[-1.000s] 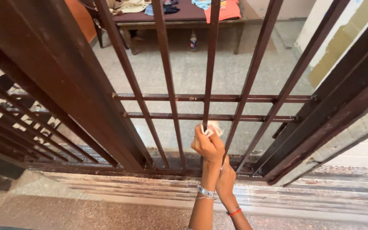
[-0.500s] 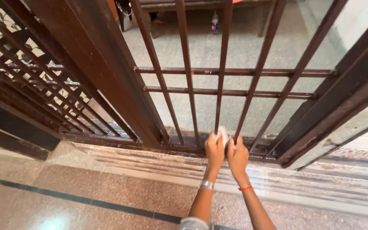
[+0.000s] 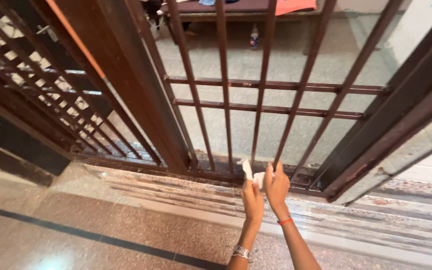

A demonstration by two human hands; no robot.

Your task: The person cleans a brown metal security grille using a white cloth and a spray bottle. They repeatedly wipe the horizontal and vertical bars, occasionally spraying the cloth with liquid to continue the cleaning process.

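My left hand (image 3: 252, 199), with a silver bracelet on its wrist, grips a small white cloth (image 3: 248, 171) just in front of the bottom rail of a brown metal gate (image 3: 262, 110). Beside it my right hand (image 3: 277, 187), with a red thread on its wrist, pinches the same cloth, which is bunched between the two hands. Both hands are close to the foot of the middle vertical bar (image 3: 257, 142), slightly off it. Rust and grime show on the gate's bottom rail (image 3: 216, 175).
A thick brown gate post (image 3: 126, 85) stands left of the bars, with a folding lattice grille (image 3: 36, 105) beyond it. A streaked stone threshold (image 3: 176, 192) lies under the gate. Through the bars are a grey floor, a cot with clothes (image 3: 256, 7) and a bottle (image 3: 254, 36).
My hands slid down the middle bar from under the crossbars to its foot. They have now drawn slightly back, and the right hand has joined the left on the cloth.
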